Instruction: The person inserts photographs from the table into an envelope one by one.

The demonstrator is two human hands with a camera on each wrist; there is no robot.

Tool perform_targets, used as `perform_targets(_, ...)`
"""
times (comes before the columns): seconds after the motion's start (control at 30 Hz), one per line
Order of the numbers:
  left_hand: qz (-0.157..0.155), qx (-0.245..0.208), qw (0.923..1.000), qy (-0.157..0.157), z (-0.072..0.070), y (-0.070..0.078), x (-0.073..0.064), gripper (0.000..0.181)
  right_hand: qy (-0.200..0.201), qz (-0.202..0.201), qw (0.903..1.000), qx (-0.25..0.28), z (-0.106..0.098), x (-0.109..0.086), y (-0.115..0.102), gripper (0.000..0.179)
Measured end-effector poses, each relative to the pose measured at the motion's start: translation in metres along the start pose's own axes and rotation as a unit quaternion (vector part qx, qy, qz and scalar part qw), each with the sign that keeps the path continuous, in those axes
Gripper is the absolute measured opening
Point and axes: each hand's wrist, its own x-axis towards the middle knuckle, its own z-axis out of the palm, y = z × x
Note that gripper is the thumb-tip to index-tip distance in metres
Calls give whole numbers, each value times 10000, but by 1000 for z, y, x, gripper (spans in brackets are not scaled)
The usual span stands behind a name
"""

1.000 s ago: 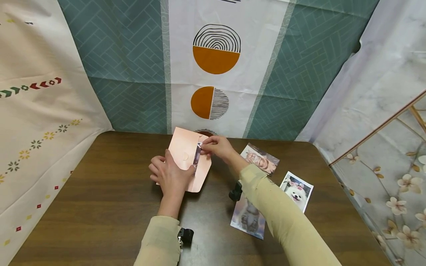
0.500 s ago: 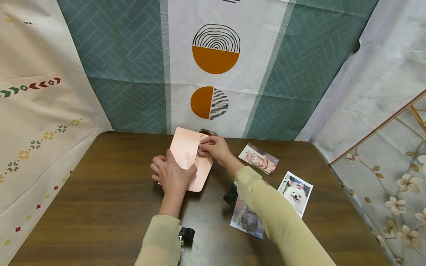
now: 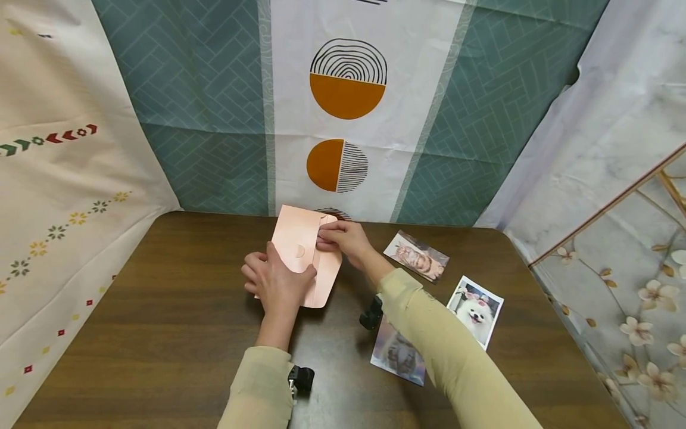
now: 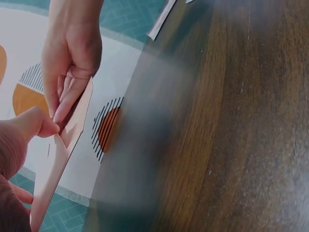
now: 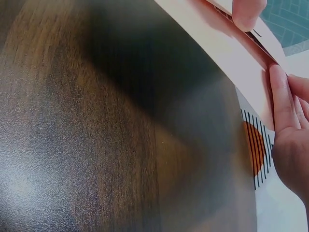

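Note:
A pale pink envelope (image 3: 292,229) is held tilted at the back of the table, its flap unfolded to the right. My left hand (image 3: 276,280) grips its lower left part, thumb on the front near the mouth. At the upper end of the mouth, my right hand (image 3: 347,243) pinches the front panel's edge. The right wrist view shows the right index finger (image 5: 280,89) in the mouth and the thumb (image 5: 298,87) outside. A dark strip (image 5: 260,42) shows inside the opening; most of whatever is inside is hidden.
On the brown table (image 3: 161,333), a cat picture card (image 3: 417,256) lies right of the envelope. Nearer are a white dog card (image 3: 476,313) and a grey-animal card (image 3: 398,351), partly under the right forearm. A patterned curtain (image 3: 343,202) hangs behind the table.
The picture card that showed in the envelope's mouth has slid inside, out of sight in the head view. My right fingers have moved slightly left and down into the mouth; the left hand keeps its grip.

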Motion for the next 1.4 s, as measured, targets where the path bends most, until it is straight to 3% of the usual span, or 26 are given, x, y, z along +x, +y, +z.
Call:
perform_targets(0.53, -8, -101, 9999, 92, 1, -5, 1, 97, -243, 233, 9994, 69, -8, -3, -7, 22)
perform_targets(0.73, -70, -58, 10000, 25, 0, -7, 3, 96, -358, 150, 9984, -421, -21, -6, -18, 27)
perform_targets(0.97, -37, -144, 9998, 90, -1, -8, 6, 92, -421, 41, 9934, -1069, -55, -12, -34, 32)
perform_targets(1.13, -43, -183, 9998, 66, 1, -9, 8, 93, -436, -139, 9821, -1829, -85, -21, -46, 33)
perform_targets(1.23, -66, -183, 9998, 37, 1, -9, 8, 91, -358, -185, 9676, -2494, -103, -27, -51, 35)
perform_targets(1.4, -71, -176, 9998, -4, 3, -9, 9, 90, -203, -365, 9249, -3779, -130, -33, -53, 39)
